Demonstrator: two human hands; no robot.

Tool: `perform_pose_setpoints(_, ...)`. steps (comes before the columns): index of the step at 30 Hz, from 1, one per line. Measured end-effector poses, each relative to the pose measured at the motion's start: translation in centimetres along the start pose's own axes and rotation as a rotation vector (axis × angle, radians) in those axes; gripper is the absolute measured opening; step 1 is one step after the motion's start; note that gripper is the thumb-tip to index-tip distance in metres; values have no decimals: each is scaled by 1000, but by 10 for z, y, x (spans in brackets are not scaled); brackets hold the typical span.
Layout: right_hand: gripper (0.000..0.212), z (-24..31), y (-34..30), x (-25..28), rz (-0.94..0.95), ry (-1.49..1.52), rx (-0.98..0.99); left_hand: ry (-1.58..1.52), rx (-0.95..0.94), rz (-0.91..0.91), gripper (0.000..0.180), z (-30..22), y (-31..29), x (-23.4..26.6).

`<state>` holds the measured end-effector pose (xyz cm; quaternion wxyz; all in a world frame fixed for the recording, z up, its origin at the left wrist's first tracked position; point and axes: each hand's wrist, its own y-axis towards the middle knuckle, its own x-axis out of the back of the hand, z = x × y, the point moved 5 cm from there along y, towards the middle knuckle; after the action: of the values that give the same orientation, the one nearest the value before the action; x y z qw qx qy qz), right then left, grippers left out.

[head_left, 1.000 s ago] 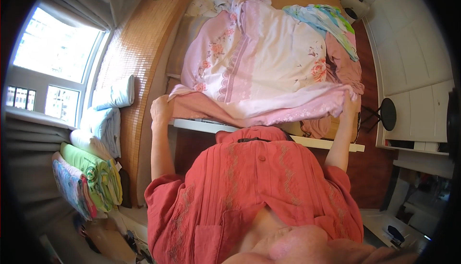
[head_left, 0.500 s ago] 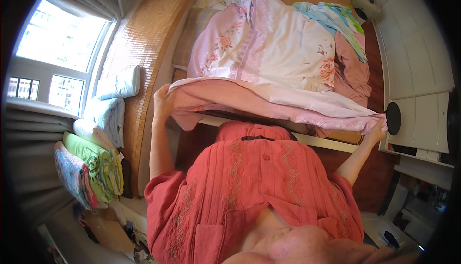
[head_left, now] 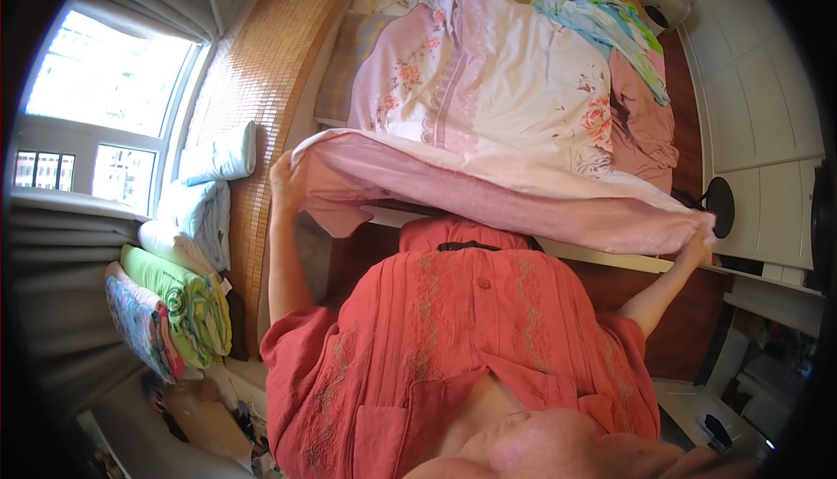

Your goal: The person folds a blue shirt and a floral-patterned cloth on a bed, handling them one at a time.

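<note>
A pink-and-white duvet cover (head_left: 514,87) with a floral print lies wrinkled over the bed. Its near edge is lifted in a long band in front of my body, showing a plain pink underside. At the left end of that edge, my left hand (head_left: 286,184) is closed on a corner, with a flap hanging below it. My right hand (head_left: 699,240) grips the opposite corner, beside the white cabinets. Between the two hands the edge runs taut, sloping down to the right. The fingertips are partly hidden by the fabric.
A blue-green patterned cloth (head_left: 606,26) and a dusty-pink cloth (head_left: 641,126) lie at the bed's right side. Left, a woven-mat ledge (head_left: 248,87) runs below the window, with folded quilts (head_left: 170,283) stacked beside it. White cabinets (head_left: 758,113) line the right, near a black round object (head_left: 719,207).
Both hands have moved slightly outward and the right a little lower, pulling the cover's near edge wider. More of its plain pink underside shows along the band.
</note>
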<state>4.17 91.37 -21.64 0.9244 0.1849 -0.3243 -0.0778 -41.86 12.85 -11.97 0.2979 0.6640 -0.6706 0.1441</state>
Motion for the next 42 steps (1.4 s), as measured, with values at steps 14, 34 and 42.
perform_pose_setpoints(14, 48, 69, -64, -47, 523, -314, 229, 210, 16, 209, 16, 10, -17, -49)
perform_pose_setpoints(34, 39, 221, -332, -217, 1773, 225, 360, 209, -425, 1066, 49, -92, -81, -375)
perform_pose_setpoints(42, 28, -89, -161, -264, 745, -131, -77, 333, -360, 1058, 31, -50, -97, -399)
